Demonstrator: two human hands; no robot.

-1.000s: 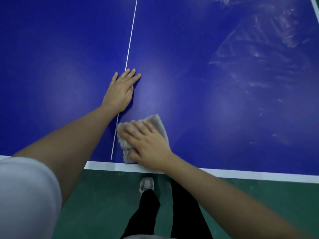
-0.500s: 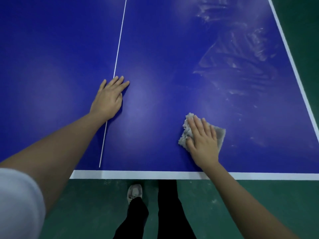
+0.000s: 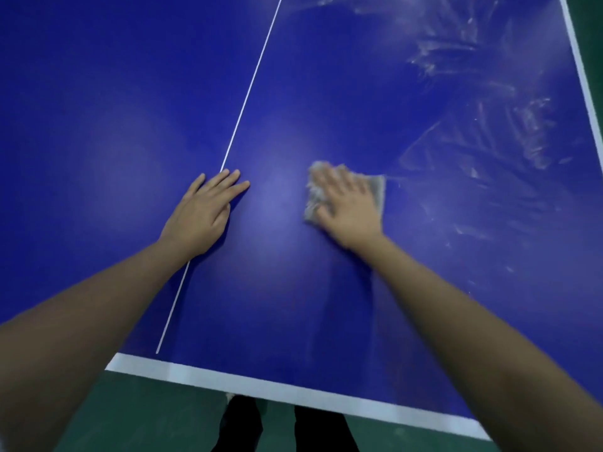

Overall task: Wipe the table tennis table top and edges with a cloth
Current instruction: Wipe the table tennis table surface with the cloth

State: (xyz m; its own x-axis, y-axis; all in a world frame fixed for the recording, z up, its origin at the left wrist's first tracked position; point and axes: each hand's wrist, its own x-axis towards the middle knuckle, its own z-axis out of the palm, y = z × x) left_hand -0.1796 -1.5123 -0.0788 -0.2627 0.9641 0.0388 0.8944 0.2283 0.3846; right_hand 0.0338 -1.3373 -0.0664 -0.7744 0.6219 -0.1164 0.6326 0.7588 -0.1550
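Blue table tennis table top [image 3: 326, 93] looks maybe half wiped to me: the near part around the thin white centre line [image 3: 251, 83] is clean, but whitish streaky smears [image 3: 483, 102] cover the far right. Right hand [image 3: 350, 203] presses flat on the crumpled grey cloth [image 3: 378, 190], left hand [image 3: 204, 212] rests open on the surface, and I'd guess the white edge stripes [image 3: 293, 391] aren't done yet
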